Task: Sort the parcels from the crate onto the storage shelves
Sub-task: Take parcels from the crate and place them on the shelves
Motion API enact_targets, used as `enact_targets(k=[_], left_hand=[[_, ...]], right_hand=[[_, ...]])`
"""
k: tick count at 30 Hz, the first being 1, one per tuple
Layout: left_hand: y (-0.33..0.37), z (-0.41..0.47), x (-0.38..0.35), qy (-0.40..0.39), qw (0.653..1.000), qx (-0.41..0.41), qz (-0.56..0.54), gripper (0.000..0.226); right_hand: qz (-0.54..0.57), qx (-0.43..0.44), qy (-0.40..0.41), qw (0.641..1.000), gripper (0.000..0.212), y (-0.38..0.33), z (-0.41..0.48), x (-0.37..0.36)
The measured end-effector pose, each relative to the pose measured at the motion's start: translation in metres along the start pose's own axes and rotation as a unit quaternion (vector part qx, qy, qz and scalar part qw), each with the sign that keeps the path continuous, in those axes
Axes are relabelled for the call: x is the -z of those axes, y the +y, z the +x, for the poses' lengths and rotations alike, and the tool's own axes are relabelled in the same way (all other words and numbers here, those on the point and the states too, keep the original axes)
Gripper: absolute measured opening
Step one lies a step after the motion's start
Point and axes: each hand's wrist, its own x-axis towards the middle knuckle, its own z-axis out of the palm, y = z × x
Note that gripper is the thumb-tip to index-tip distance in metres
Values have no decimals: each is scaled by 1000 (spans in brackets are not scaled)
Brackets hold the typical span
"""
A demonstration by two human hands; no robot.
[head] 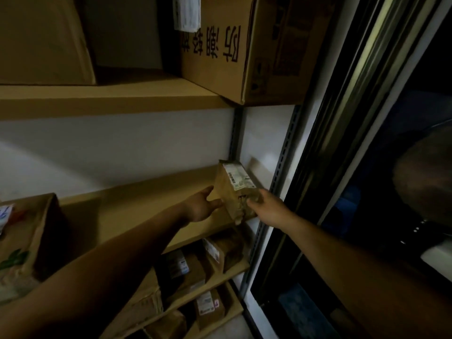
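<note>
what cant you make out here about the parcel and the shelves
- The crate: nowhere in the head view.
- The label on the parcel: too small and blurred to read.
- Whether the parcel's base sits on the shelf: covered by the left hand and right hand, and dim.
- The box at left: cut off by the frame edge.
- The lower parcels: too dark to read.

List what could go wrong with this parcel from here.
The parcel stands tilted at the front right corner of the shelf; released now, it might tip off onto the lower parcels. Only the right hand seems to grip it; the left hand just steadies it. It may also snag the metal upright.
</note>
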Motion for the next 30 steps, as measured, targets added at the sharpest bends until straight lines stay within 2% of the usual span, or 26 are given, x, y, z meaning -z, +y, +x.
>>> enact_targets(k=[7, 13, 16, 19, 25, 30], left_hand=[[26, 50, -31, 34, 995, 48, -82, 62], [39, 89, -62, 102, 971, 119, -183, 61], [38, 102, -75, 108, 957, 139, -230, 47], [36, 101, -82, 126, 934, 155, -296, 35], [15, 68, -74, 163, 915, 176, -325, 29], [-17, 20, -56, 194, 923, 169, -285, 27]], right_hand=[[1, -43, -28, 999, 53, 14, 74, 14], [77, -66, -102, 990, 50, 32, 110, 9], [120, -61, -131, 982, 48, 36, 119, 8], [98, -35, -145, 984, 44, 36, 116, 10], [105, 0, -203, 973, 43, 20, 92, -5], [146, 9, -248, 958, 47, -3, 51, -42]])
